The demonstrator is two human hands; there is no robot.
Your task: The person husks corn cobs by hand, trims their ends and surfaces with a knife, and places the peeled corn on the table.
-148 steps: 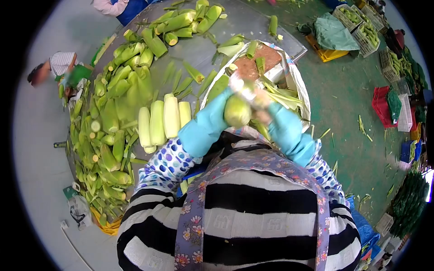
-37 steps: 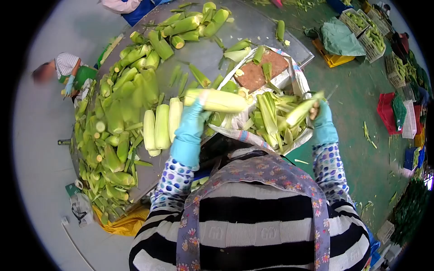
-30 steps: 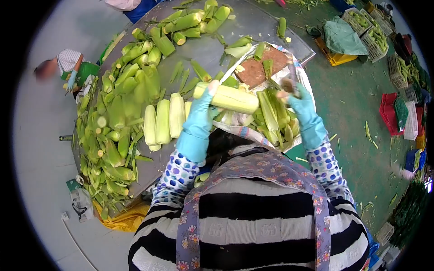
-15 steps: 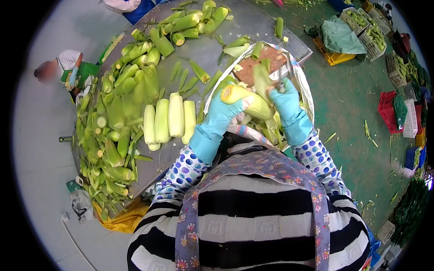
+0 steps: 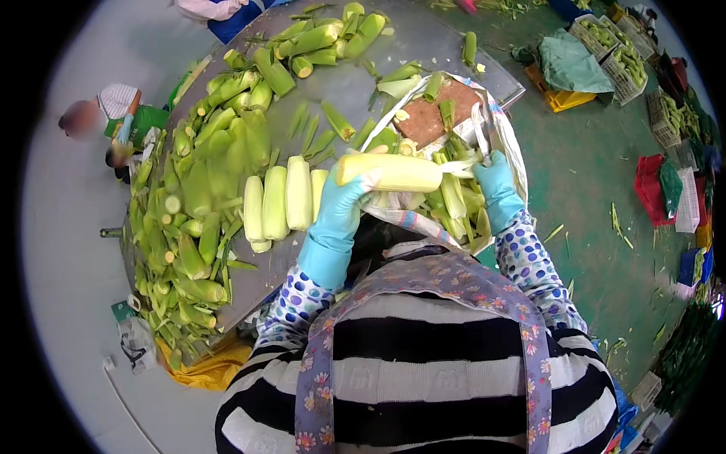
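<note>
My left hand (image 5: 338, 208), in a blue glove, is closed around the stem half of a pale ear of corn (image 5: 393, 172), which lies nearly level above a white sack (image 5: 517, 155). At the ear's other end, my gloved right hand (image 5: 499, 189) is closed on a strip of husk (image 5: 457, 168) that stretches from the tip. A small grey object shows by its fingers, too unclear to name. Loose green husks (image 5: 452, 198) and a brown board (image 5: 442, 113) lie in the sack's mouth. Left of my left hand, several peeled ears (image 5: 275, 203) rest side by side.
A large heap of unpeeled corn (image 5: 200, 174) covers the left of the metal table (image 5: 423, 38), with more ears at the back. Another person (image 5: 121, 113) is at the far left. Crates of corn (image 5: 624, 72) stand on the green floor (image 5: 582, 166) at right.
The ear has swung from slanting to nearly level, and the broad husk leaf on it has come away. My right hand has moved right and down, away from the ear.
</note>
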